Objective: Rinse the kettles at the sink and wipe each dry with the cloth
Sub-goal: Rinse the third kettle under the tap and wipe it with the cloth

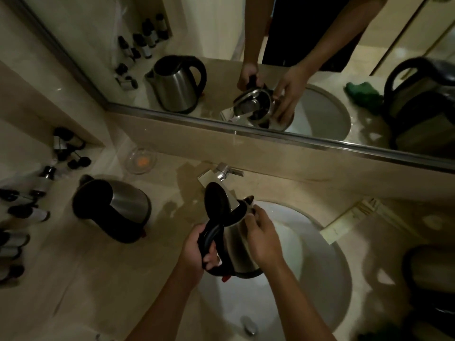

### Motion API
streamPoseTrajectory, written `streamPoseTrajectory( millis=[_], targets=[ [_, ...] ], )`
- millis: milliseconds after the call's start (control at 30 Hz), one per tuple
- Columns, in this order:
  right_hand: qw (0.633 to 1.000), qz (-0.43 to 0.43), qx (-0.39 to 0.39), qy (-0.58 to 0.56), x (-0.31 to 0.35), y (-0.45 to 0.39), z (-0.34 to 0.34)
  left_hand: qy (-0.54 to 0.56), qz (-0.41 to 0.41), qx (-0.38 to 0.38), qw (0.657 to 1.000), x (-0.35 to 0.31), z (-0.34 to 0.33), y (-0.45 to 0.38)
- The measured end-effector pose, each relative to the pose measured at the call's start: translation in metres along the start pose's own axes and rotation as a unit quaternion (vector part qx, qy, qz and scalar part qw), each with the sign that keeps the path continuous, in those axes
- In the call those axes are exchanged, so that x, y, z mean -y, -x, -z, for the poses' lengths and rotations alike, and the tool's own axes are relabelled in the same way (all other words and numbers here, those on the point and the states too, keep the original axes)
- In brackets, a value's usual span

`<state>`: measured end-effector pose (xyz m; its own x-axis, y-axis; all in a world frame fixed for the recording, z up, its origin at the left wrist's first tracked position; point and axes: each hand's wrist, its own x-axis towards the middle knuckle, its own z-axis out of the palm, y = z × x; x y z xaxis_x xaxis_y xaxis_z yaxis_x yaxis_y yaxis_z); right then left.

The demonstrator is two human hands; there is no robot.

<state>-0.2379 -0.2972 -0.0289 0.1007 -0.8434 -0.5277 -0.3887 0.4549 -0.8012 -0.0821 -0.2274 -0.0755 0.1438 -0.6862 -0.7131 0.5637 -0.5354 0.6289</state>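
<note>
1. the steel kettle is held over the white sink, lid flipped up, just below the tap.
2. the left hand has its grip clenched round the kettle's black handle.
3. the right hand grips the steel body near the spout, fingers curled over the rim.
4. a second kettle stands on the bench to the left, well apart.
5. a third kettle sits at the right edge, partly cut off.
6. small bottles line the bench's far left.
7. the mirror reflects a green cloth.
</note>
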Motion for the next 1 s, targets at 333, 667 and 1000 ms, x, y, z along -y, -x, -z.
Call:
streamPoseTrajectory(
  millis=[333, 667, 1000],
  targets=[
    [1.000, -0.004, -0.003, 0.013, -0.012, 0.000, -0.003, -0.013, 0.017, -0.012, 1.000, 0.009, 0.004, -0.001],
    [1.000, -0.006, -0.006, 0.006, -0.009, -0.002, -0.006, -0.023, 0.019, -0.025, 0.999, 0.005, 0.003, -0.001],
    [1.000, -0.008, -0.007, 0.007, -0.008, -0.005, -0.007, -0.019, 0.025, -0.032, 0.999, -0.001, -0.001, 0.000]
  ],
)
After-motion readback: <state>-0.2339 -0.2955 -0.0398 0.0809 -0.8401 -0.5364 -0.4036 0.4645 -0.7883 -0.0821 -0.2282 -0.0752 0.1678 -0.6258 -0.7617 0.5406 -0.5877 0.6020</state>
